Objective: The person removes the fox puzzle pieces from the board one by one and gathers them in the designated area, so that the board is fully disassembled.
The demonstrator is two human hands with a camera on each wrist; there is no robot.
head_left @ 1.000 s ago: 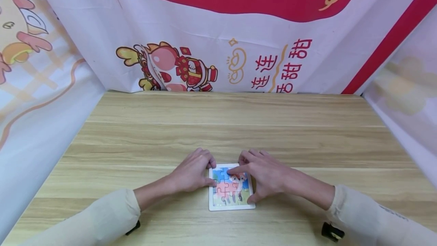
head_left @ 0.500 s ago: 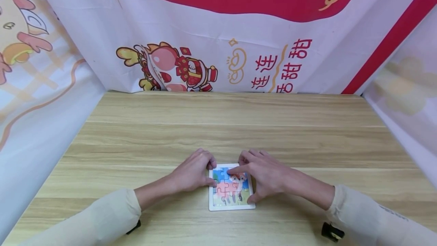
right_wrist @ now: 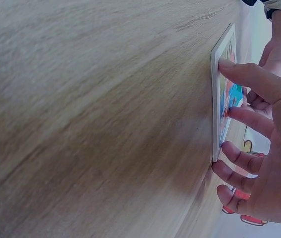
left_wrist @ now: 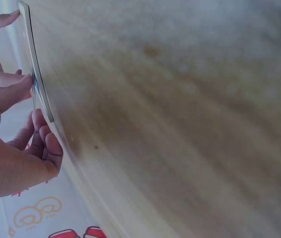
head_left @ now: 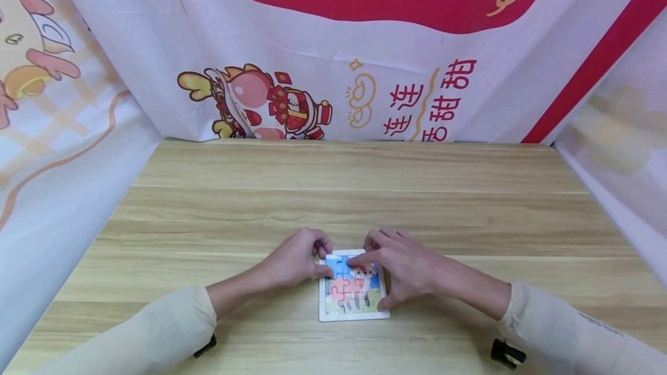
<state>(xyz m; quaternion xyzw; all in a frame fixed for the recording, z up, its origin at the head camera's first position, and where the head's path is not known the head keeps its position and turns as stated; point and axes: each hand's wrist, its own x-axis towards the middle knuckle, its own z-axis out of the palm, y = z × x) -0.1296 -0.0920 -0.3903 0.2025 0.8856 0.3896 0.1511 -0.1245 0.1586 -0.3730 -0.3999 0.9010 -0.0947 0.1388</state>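
A small jigsaw puzzle (head_left: 354, 317) lies flat on the wooden table, its fitted pieces showing a fox-like animal against blue inside a white frame. My left hand (head_left: 297, 259) holds its upper left corner. The thumb rests on the blue pieces there, and the other fingers curl by the far corner, as the left wrist view shows. Across the right side spans my right hand (head_left: 409, 265), thumb on the lower right rim and index fingertip on a blue piece near the animal's head. In the right wrist view its other fingers reach the frame's far end.
The wood-grain table (head_left: 354, 190) stretches out behind the puzzle. A white and red printed cloth (head_left: 312, 39) hangs along its back edge, and more printed cloth hangs at the left and right. Light sleeves cover both forearms.
My left thumb has slid from the left rim up and inward onto the upper left pieces, and the left fingers have shifted slightly right. My right hand and the puzzle stay where they were.
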